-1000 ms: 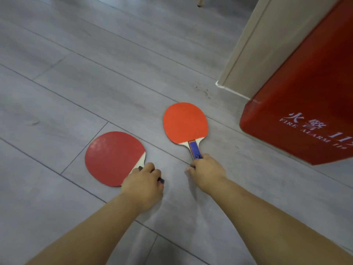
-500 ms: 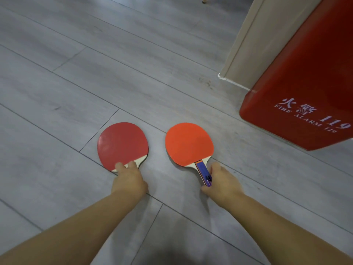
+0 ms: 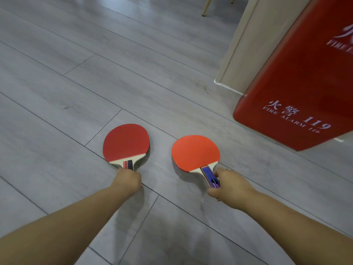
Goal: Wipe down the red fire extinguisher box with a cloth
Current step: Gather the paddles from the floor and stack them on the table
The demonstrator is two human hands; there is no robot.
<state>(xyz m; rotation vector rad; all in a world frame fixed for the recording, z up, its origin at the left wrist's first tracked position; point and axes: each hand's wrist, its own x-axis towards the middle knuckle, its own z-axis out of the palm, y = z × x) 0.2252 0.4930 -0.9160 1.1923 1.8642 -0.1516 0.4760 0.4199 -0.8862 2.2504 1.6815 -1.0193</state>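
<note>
The red fire extinguisher box (image 3: 301, 77) stands at the right, with white "FIRE ALARM 119" lettering low on its face. Two table tennis paddles lie on the grey floor in front of me. My left hand (image 3: 129, 179) grips the handle of the dark red paddle (image 3: 126, 143). My right hand (image 3: 230, 185) grips the blue handle of the orange-red paddle (image 3: 194, 153). Both paddles are to the left of the box and apart from it. No cloth is in view.
A beige wall corner (image 3: 246, 44) with a white base trim rises behind the box. A wooden chair leg (image 3: 206, 6) shows at the top edge. Grey plank flooring (image 3: 76, 83) stretches to the left and back.
The view has shifted, and the paddles sit lower and further apart in it. More of each handle shows: my left hand has slid back from the blade's neck to the handle's end.
</note>
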